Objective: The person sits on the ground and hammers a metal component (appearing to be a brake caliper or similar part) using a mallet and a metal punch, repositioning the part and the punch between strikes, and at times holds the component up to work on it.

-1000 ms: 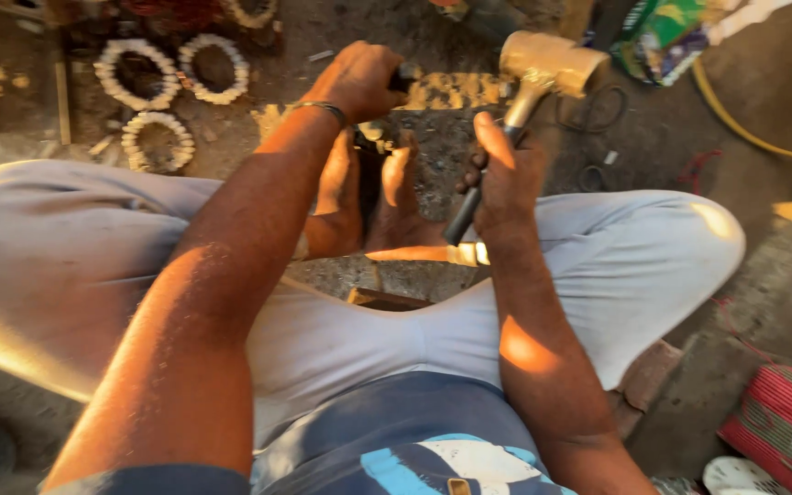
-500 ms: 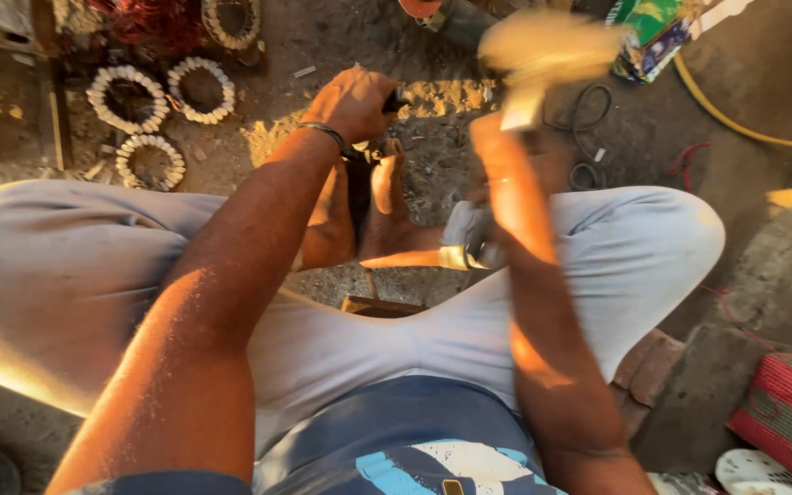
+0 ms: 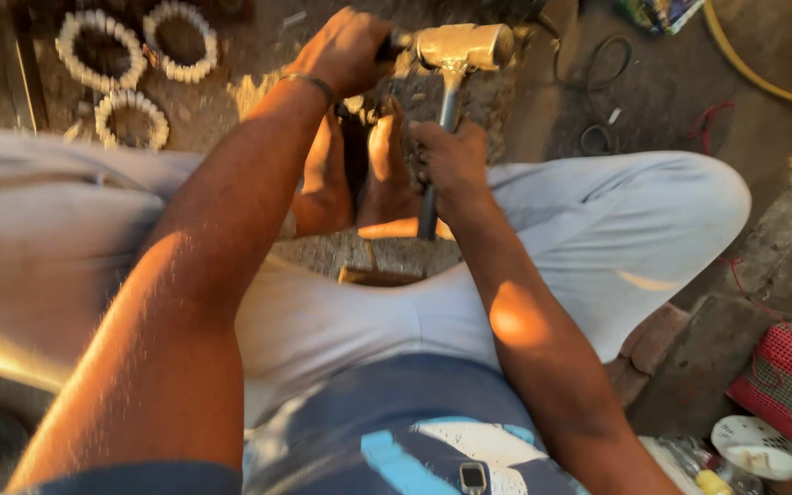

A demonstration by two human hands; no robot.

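since half a second ago the hammer (image 3: 463, 46) has come down from its raised blur, its pale head now level with the left hand (image 3: 348, 50) and touching the dark tool that hand holds. left fingers are curled tight around that tool, which sticks out just past the knuckles toward the hammer head. the right hand (image 3: 451, 158) has its fingers wrapped closed about the hammer's handle, below the head. three white toothed rings (image 3: 103, 48) lie well beyond the left fingers on the ground.
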